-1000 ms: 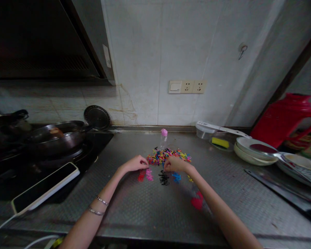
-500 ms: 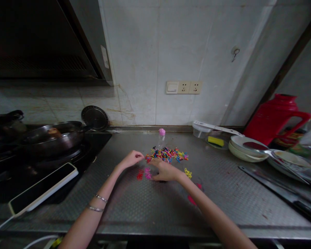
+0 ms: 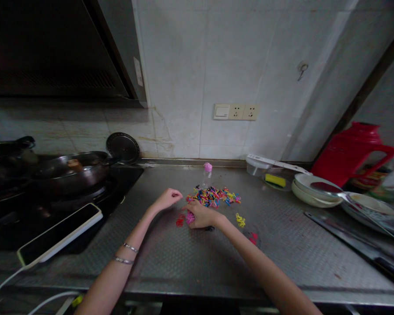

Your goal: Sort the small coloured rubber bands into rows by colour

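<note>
A loose heap of small multicoloured rubber bands (image 3: 213, 196) lies on the metal counter. My left hand (image 3: 168, 199) is just left of the heap, its fingers curled together; whatever they may hold is too small to make out. My right hand (image 3: 202, 215) reaches over the front of the heap, thumb and fingers apart around a small pink pile of bands (image 3: 190, 217). A red pile (image 3: 180, 220) sits left of the pink one. Black bands (image 3: 210, 228) show beside my right wrist, with a yellow pile (image 3: 240, 220) and a deep pink pile (image 3: 253, 238) farther right.
A clear bottle with a pink cap (image 3: 208, 167) stands behind the heap. At left are a pan (image 3: 72, 179) on the stove and a white-edged phone-like device (image 3: 61, 234). Bowls (image 3: 310, 194), a yellow sponge (image 3: 275, 180), a knife (image 3: 348, 245) and a red jug (image 3: 350, 153) are at right.
My right hand has shifted slightly left and closer around the pink pile. My left hand keeps its pose beside the heap. The whole view has shifted slightly.
</note>
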Available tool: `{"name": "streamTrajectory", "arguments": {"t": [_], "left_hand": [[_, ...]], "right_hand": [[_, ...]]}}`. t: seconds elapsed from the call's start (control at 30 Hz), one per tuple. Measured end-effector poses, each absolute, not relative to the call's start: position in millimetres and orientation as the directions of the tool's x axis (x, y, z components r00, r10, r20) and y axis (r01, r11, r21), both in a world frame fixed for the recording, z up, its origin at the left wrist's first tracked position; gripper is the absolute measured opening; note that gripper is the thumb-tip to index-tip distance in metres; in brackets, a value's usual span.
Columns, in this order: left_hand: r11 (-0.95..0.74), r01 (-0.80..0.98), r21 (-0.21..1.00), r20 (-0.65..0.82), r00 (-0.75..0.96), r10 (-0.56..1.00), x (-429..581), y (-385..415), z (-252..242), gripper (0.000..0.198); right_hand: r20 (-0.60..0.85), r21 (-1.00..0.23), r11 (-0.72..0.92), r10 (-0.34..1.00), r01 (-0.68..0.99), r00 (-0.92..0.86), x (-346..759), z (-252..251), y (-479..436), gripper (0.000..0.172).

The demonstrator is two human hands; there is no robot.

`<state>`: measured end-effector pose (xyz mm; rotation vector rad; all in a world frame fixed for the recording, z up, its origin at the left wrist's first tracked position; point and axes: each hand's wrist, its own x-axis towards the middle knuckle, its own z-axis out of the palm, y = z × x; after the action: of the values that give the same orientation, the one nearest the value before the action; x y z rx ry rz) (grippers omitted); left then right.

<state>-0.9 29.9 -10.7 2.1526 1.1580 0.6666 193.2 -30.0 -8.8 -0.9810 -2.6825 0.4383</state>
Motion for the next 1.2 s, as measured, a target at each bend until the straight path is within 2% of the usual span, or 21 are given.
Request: {"name": "streamTrajectory", "arguments": {"t": [0.37, 0.5, 0.63, 0.83, 1.07, 1.2], "left_hand": [[-0.434, 0.543, 0.719, 0.151, 0.487, 0.860, -2.4, 31.4, -12.5, 0.030], [-0.434, 0.537, 0.724, 0.149, 0.492, 0.858, -2.4, 32.0, -14.1, 0.031], [-0.437, 0.544, 0.716, 0.152, 0.490, 0.858, -2.9, 34.0, -17.8, 0.031], [-0.436, 0.561, 0.704, 0.143, 0.489, 0.861, -0.5, 32.6, -18.5, 0.031], [-0.440, 0.565, 0.699, 0.153, 0.482, 0.863, 0.4, 31.9, -14.9, 0.031], [-0.432, 0.566, 0.702, 0.150, 0.476, 0.867, -1.3, 32.0, -13.8, 0.031]], "right_hand": [[0.154, -0.395, 0.742, 0.635, 0.542, -0.757, 197.9, -8.2, -27.9, 0.049], [0.215, -0.463, 0.719, 0.659, 0.519, -0.721, 208.0, -3.4, -31.3, 0.051], [0.290, -0.540, 0.676, 0.708, 0.501, -0.644, 233.4, 2.1, -29.7, 0.045], [0.342, -0.547, 0.534, 0.845, 0.645, -0.410, 291.2, -2.5, -18.9, 0.030], [0.332, -0.551, 0.407, 0.908, 0.728, -0.256, 329.8, -22.7, -14.6, 0.028], [0.362, -0.479, 0.419, 0.895, 0.771, -0.261, 327.3, -35.9, -10.9, 0.024]]}}
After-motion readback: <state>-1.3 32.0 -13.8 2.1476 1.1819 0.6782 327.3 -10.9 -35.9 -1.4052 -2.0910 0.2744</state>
